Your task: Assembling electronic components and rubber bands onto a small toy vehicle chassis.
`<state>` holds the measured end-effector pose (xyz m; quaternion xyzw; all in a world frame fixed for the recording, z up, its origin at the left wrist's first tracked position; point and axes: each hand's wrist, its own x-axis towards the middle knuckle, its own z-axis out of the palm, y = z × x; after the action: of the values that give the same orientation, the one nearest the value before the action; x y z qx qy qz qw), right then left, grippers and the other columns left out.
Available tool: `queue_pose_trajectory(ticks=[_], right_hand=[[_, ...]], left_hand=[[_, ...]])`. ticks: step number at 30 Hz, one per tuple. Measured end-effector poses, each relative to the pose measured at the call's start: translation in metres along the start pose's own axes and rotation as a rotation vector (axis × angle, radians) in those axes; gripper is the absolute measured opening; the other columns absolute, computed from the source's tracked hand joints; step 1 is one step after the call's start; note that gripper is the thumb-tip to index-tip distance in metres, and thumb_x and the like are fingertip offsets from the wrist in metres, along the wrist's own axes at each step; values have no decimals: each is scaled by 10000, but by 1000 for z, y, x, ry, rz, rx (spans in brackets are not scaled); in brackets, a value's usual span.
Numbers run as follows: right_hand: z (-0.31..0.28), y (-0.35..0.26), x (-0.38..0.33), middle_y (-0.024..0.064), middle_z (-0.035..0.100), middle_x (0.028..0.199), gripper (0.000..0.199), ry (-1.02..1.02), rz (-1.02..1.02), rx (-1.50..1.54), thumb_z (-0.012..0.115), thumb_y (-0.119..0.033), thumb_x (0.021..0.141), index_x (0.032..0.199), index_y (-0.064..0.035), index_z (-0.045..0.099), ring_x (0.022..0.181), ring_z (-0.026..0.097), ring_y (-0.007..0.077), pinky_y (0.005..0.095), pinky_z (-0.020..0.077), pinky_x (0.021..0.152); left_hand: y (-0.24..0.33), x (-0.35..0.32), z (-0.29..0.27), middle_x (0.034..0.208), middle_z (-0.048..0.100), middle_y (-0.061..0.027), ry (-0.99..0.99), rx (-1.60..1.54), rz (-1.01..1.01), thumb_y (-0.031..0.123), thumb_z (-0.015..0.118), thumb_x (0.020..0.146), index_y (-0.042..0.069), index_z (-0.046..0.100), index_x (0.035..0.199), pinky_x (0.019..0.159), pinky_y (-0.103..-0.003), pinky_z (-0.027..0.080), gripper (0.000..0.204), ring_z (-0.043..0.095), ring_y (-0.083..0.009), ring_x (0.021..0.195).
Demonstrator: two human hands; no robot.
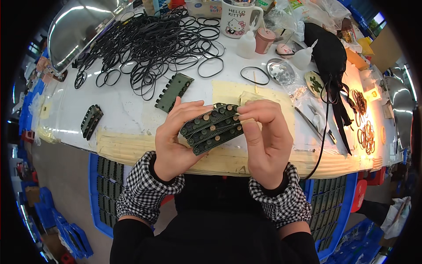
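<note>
1. A dark green ridged bundle (212, 127) sat between the two hands, lifted in front of the person above the near edge of the white table (132, 105).
2. The left hand (169, 138) curved round the bundle's left end, its fingers reaching along the far side and the palm close against it. The hand was partly spread, with a hold on the bundle; how the thumb pressed could not be told.
3. The right hand (268, 138) met the bundle's upper right end, thumb and fingertips drawn closely together on it in a pinch. Whether something thin was also caught there could not be made out.
4. The bundle lay aslant, its right end farther from the person than its left.
5. It looked like several long strips layered side by side, with finely toothed edges and rows of round studs; most studs were dark, a few a coppery tan.
6. Just beyond the left hand, a green notched piece (174, 92) lay on the table, and a smaller green piece (91, 121) lay well apart to the left.
7. Farther back spread a tangled heap of black bands (145, 39).
</note>
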<state>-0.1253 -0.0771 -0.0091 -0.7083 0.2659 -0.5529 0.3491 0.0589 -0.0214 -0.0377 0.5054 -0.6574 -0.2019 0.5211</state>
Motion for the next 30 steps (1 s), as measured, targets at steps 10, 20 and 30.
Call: queue_pose_trajectory(ticks=[10, 20, 30], right_hand=[[10, 5, -2, 109, 655, 949, 57, -34, 25, 14, 668, -34, 868, 909, -15, 632, 897, 582, 253, 344, 450, 829], [-32, 18, 12, 98, 636, 945, 61, 182, -162, -558, 659, -12, 859, 898, -24, 613, 909, 566, 270, 366, 436, 826], [-32, 4, 4, 94, 666, 981, 83, 153, -165, -422, 676, -7, 841, 905, -29, 628, 926, 577, 261, 377, 455, 812]], left_hand=[[0, -1, -2, 1167, 696, -52, -13, 9, -16, 110, 810, 651, 97, 663, 1146, 1149, -577, 207, 517, 571, -296, 1217], [-2, -2, -2, 1176, 689, -58, 20, 2, -11, 69, 818, 614, 83, 659, 1155, 1150, -585, 212, 564, 576, -287, 1212], [-4, -2, 0, 1174, 688, -58, 59, -37, -14, 72, 822, 673, 81, 638, 1160, 1140, -581, 232, 520, 584, -272, 1200]])
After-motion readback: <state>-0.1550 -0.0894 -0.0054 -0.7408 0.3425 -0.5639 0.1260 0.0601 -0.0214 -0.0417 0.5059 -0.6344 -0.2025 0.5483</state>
